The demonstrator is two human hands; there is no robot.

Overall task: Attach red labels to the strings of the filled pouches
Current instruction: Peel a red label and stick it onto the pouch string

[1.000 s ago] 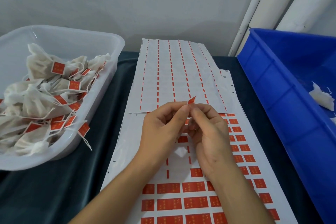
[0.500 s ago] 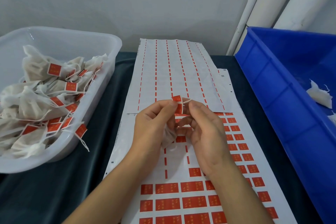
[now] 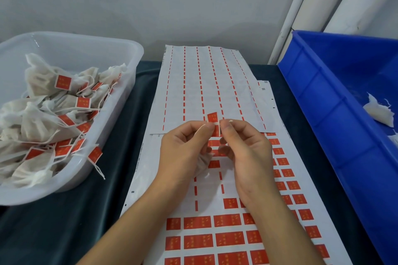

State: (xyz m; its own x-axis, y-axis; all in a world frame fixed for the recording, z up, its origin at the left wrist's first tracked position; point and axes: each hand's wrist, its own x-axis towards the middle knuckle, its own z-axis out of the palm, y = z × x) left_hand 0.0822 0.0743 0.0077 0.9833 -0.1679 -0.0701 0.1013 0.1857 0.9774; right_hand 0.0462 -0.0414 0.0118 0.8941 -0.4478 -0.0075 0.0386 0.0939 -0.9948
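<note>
Both hands meet over the middle of the dark cloth-covered table (image 3: 64,228), above the label sheets. Left hand (image 3: 183,148) pinches the lower part of a red label (image 3: 213,119) between thumb and forefinger; its other fingers curl around a white pouch (image 3: 202,164) tucked under the palm. Right hand (image 3: 245,153) pinches the same label from the other side, fingertips just beside the left ones, remaining fingers loosely curled. The label stands upright above the fingertips, its top half showing. A thin string end (image 3: 230,120) pokes out over the right forefinger; whether the string lies inside the label I cannot tell.

Under the hands lies a sheet of red labels (image 3: 215,241) running toward the near edge, its rows near the hands partly peeled. A used backing sheet (image 3: 204,84) with only red dashes overlaps its far end and reaches the far edge by the wall.

At the left edge a clear plastic tub (image 3: 129,58) holds a heap of labelled pouches (image 3: 43,118), strings and red tags trailing over its near right rim. At the right edge a blue bin (image 3: 323,114) holds white pouches (image 3: 379,112), only partly in view, no tags seen on them. White pipes (image 3: 301,6) stand behind the blue bin
</note>
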